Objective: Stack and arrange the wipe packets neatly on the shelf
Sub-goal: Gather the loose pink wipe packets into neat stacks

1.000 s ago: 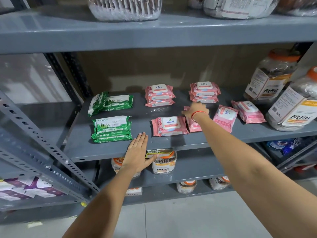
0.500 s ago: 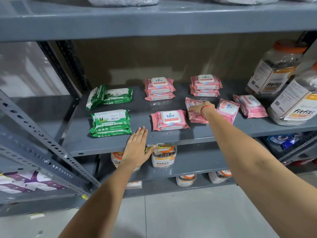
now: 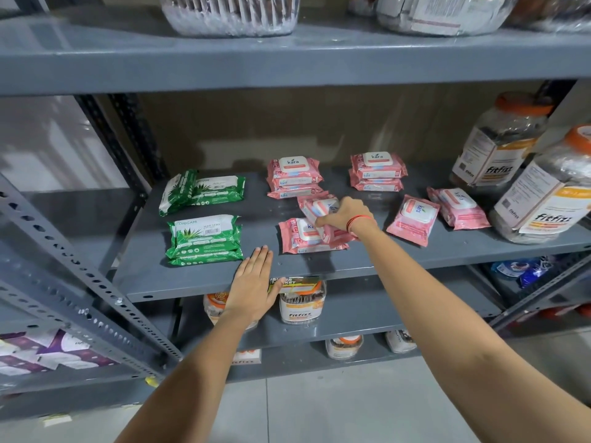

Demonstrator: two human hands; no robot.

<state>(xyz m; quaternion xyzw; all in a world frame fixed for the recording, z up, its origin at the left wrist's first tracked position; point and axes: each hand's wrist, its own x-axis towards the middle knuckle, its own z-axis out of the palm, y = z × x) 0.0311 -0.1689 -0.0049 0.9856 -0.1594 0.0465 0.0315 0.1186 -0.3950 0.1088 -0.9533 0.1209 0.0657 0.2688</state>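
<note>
Here the right hand (image 3: 343, 215) is clamped on a pink packet (image 3: 319, 208), holding it tilted above the front pink packet (image 3: 299, 236) on the grey shelf (image 3: 399, 254). Left of that front packet, the left hand (image 3: 254, 282) lies flat, fingers together, on the shelf edge beside the green stack (image 3: 204, 239).

Pink packets (image 3: 294, 169) read "kara", green packet (image 3: 204, 231) "ORIGAMI", jars (image 3: 543, 199) "fitfizz".

Bare shelf (image 3: 262, 230) lane between green packets (image 3: 204, 238) and pink packets (image 3: 307, 236); jars (image 3: 543, 199) crowding right end.
</note>
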